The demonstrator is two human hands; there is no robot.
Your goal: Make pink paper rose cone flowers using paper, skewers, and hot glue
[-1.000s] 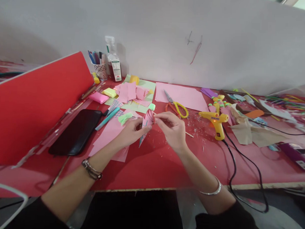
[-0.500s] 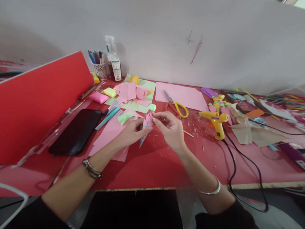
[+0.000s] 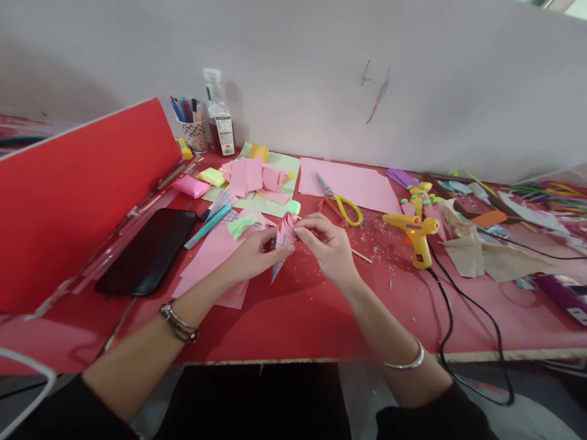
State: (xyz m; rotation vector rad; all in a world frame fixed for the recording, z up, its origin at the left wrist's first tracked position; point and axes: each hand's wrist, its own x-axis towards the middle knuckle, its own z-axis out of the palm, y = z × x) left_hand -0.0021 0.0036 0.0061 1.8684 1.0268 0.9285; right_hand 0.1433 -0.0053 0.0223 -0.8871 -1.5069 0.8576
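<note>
Above the red table point(image 3: 290, 322) both my hands hold a small pink paper cone point(image 3: 284, 242) with its tip pointing down. My left hand point(image 3: 254, 254) grips the cone's side from the left. My right hand point(image 3: 327, 243) pinches its rolled top edge from the right. A small green paper bit point(image 3: 292, 206) lies just behind the cone, and a thin wooden stick point(image 3: 362, 256) lies to the right of my right hand.
Pink paper scraps point(image 3: 256, 177), a pink sheet point(image 3: 347, 183), yellow-handled scissors point(image 3: 340, 202) and a yellow glue gun point(image 3: 415, 232) with a black cord point(image 3: 451, 322) lie behind and to the right. A black phone point(image 3: 145, 253), teal pen point(image 3: 206, 228) and tilted red board point(image 3: 67, 199) are left.
My right hand's fingers have shifted slightly on the cone's top edge. The cone stays in about the same place between both hands.
</note>
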